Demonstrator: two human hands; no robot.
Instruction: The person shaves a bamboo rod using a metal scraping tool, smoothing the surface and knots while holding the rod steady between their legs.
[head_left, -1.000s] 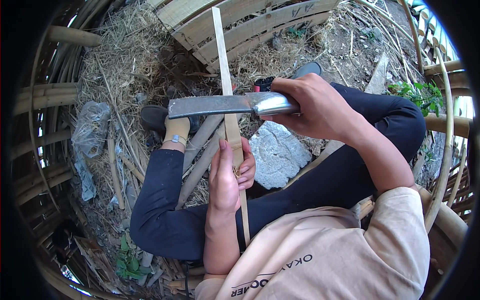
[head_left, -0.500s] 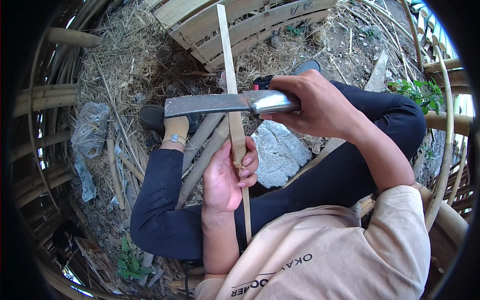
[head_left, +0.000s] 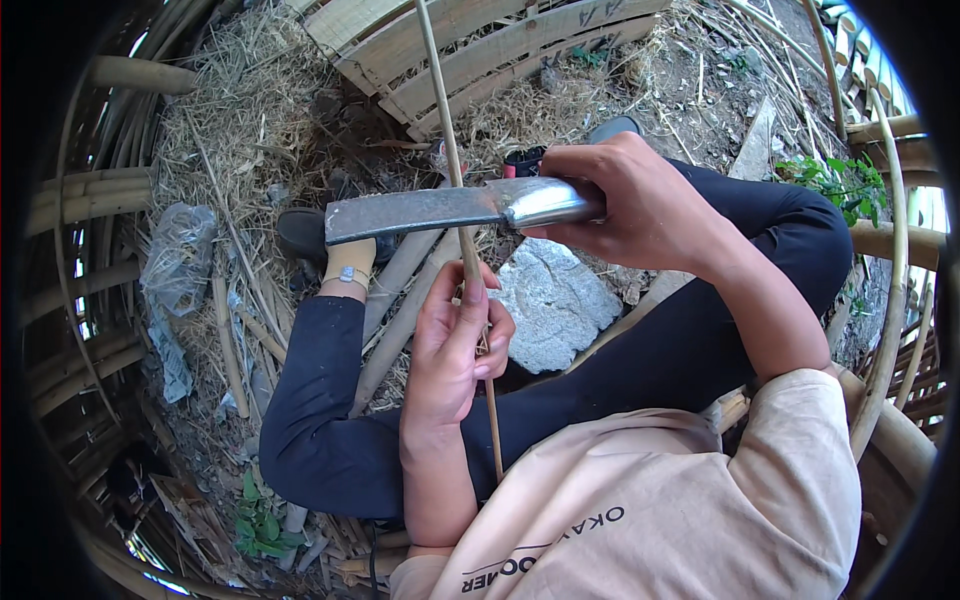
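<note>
My right hand (head_left: 650, 205) is closed round the metal handle of a machete (head_left: 410, 212) with a short, broad, dark blade. The blade points left and lies across a long, thin bamboo strip (head_left: 441, 90), hiding a short part of it. Below the blade, my left hand (head_left: 447, 350) grips the strip, its thumb lying along it and its fingers bent round it. The strip runs from the far edge of the view down to my shirt, with its narrow edge turned up. A few frayed fibres show by the fingers.
A flat grey stone (head_left: 555, 305) lies between my legs, beside bamboo poles (head_left: 405, 325). A slatted wooden crate (head_left: 500, 75) stands at the far side. Dry straw, a crumpled plastic bag (head_left: 180, 247) and bamboo railings (head_left: 895, 260) surround me.
The bamboo strip has been turned from its broad face to its narrow edge, and my left hand's fingers and thumb have shifted on it. The machete has barely moved.
</note>
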